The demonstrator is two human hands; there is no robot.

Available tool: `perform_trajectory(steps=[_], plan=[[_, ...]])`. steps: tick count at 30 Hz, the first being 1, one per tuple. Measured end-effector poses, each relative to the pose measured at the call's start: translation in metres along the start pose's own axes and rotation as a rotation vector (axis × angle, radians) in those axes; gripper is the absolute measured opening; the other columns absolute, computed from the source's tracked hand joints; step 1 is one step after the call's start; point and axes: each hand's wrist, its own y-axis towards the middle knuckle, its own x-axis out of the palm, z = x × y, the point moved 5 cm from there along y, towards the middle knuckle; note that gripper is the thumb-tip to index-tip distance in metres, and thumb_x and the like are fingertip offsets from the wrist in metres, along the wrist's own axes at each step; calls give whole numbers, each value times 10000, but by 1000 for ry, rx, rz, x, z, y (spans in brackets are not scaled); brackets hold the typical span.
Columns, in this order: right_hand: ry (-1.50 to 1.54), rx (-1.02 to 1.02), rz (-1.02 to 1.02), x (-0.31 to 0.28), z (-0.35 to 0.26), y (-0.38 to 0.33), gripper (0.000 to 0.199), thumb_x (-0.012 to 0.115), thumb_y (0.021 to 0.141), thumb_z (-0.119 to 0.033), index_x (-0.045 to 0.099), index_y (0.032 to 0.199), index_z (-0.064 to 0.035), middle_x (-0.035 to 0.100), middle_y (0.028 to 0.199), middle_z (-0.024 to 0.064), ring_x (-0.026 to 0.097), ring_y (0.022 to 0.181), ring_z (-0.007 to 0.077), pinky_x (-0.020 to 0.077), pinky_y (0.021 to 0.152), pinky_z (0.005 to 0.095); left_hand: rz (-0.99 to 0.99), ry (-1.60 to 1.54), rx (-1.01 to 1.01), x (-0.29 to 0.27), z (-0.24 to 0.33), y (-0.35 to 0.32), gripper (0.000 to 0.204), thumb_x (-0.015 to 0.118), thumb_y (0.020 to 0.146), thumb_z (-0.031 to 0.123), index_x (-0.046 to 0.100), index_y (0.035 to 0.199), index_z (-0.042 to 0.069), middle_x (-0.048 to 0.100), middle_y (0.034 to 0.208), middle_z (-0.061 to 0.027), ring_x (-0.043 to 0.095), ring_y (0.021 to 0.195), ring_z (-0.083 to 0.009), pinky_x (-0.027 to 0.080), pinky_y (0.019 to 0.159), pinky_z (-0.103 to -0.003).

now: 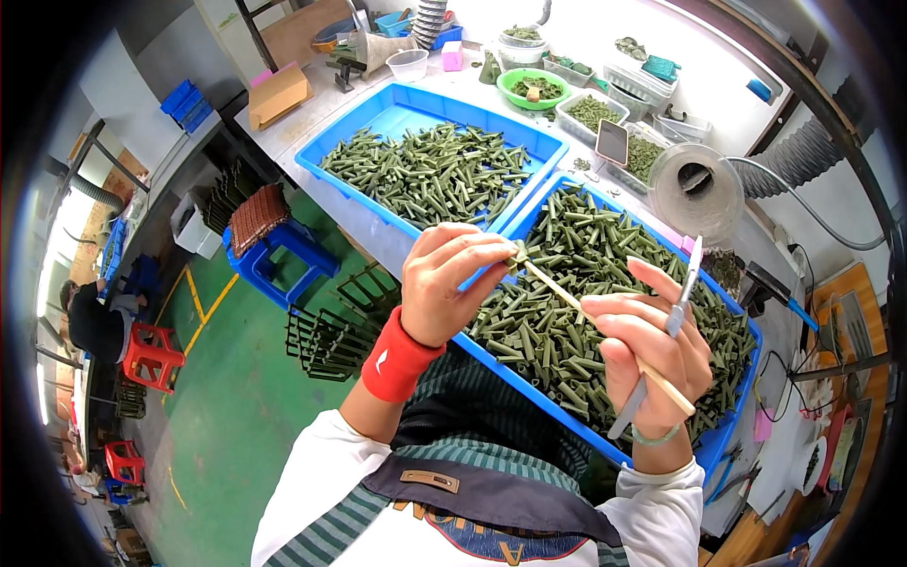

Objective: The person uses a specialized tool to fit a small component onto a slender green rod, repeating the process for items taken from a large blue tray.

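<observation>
Left hand (444,283): fingertips pinched on small green piece (518,253) at stick (605,326) tip, piece mostly hidden. Right hand (647,345): closed around stick and tweezers (673,326). Below: blue tray (529,378).

Bright blue for both trays (557,151), dull olive green for the heaped tubes (430,170) inside them. Red wristband (399,359) with a small white mark; pale tan stick (605,326); lime-green bowl (534,87). Green floor (236,397) striped with yellow lines, red stools (151,354) alongside.

workshop | blue trays (378,118) of green tubes (435,170) (hundreds) | painted green floor (236,378)
</observation>
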Motion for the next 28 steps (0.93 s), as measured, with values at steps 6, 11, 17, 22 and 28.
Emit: perform_trajectory(steps=[6,11,17,22,28], plan=[[-10,7,37,-7,-1,-1,169,779,937,-159,680,970,-27,772,855,119,769,784,264,591,947,524,-12,25,0,1,-2,0,275,849,758,52,774,1009,136,784,1007,-5,700,949,-227,531,855,-363],[-9,2,5,-7,-4,1,192,801,916,-164,685,984,-26,772,862,124,768,793,265,591,951,522,-16,22,3,1,-3,-1,278,849,755,54,775,1010,134,783,1006,-7,699,949,-230,531,857,-366],[-16,-32,-60,2,-6,2,210,823,881,-128,695,994,-5,768,906,136,764,811,275,603,928,513,-13,30,-5,3,-4,-3,275,851,752,56,775,1005,130,778,996,-9,698,941,-230,531,851,-371],[-25,-24,-62,0,-4,-1,210,828,869,-117,698,992,-8,769,907,127,763,809,272,602,934,508,-25,30,-12,1,-3,-2,264,850,753,60,774,996,128,775,990,-11,696,937,-227,530,847,-373],[-54,-23,-72,9,-1,0,202,816,882,-127,709,1011,-14,775,914,95,764,821,280,598,939,523,-41,27,-3,3,0,-1,257,837,773,71,771,1012,139,774,1017,-7,694,954,-230,525,866,-378]])
